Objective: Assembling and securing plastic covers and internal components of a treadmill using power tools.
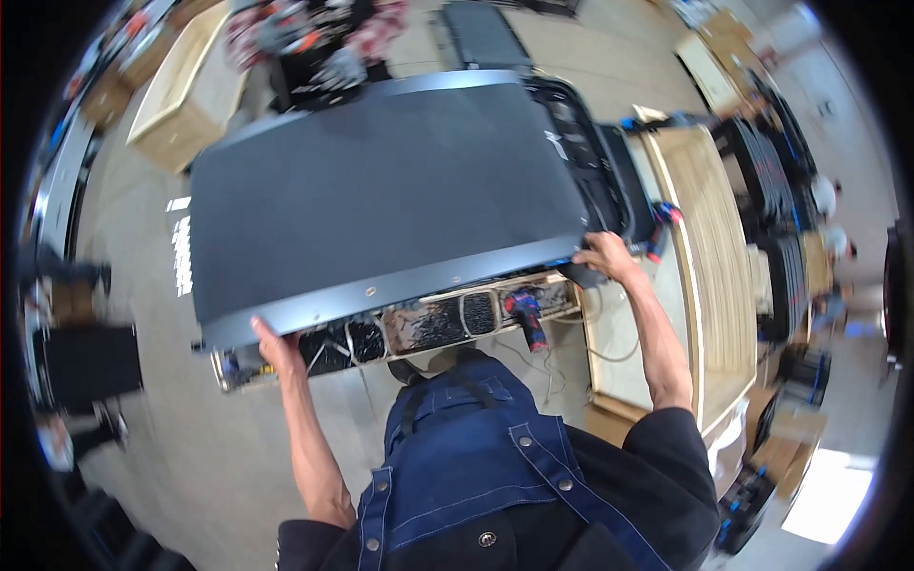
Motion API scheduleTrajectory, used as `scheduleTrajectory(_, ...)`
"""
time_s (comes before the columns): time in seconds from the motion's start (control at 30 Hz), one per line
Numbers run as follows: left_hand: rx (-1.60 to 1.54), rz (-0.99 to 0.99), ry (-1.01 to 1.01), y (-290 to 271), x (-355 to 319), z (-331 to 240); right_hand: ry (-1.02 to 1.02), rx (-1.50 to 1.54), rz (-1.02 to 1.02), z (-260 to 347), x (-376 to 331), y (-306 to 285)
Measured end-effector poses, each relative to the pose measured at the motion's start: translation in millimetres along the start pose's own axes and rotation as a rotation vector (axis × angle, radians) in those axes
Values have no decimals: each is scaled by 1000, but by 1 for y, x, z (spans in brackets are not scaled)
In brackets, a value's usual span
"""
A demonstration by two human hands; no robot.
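A large dark grey panel [381, 200] with a shinier bent rim and small holes along its near side lies tilted in front of me. My left hand [276, 348] grips that near rim by the left corner, thumb on top and fingers mostly hidden beneath. At the near right corner my right hand [606, 257] is closed on the edge. Beyond the right end of the panel, a black frame [595, 162] shows under it. Below the near rim is a wooden tray [509, 326] divided into compartments of small dark parts. A red and black cordless drill [526, 319] hangs at the tray's side.
Across the panel stands another person, whose gloved hand [345, 71] is near the far edge. A second red and blue power tool [664, 228] is by a wooden crate [709, 266] on the right. Another wooden box [186, 90] stands far left. Cables dangle beside the drill.
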State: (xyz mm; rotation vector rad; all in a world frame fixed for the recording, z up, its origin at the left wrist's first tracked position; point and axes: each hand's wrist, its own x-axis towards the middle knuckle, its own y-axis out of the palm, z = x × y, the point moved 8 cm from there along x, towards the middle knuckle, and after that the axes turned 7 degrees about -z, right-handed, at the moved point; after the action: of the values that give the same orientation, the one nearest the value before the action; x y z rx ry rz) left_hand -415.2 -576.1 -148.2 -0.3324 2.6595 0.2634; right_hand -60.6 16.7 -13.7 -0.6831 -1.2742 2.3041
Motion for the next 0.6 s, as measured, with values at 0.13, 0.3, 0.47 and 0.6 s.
scheduleTrajectory(0.13,-122,55,-8,24,-14,-3,-28,-175,-249,-27,-19,1)
scheduleTrajectory(0.3,-61,-49,-18,20,-17,7,-35,370,-405,-54,-49,-12)
scheduleTrajectory(0.47,-65,-139,-259,48,-13,39,549,896,-852,-199,-100,3)
scheduleTrajectory(0.6,152,-64,-211,52,-11,37,702,522,-656,-284,-114,36)
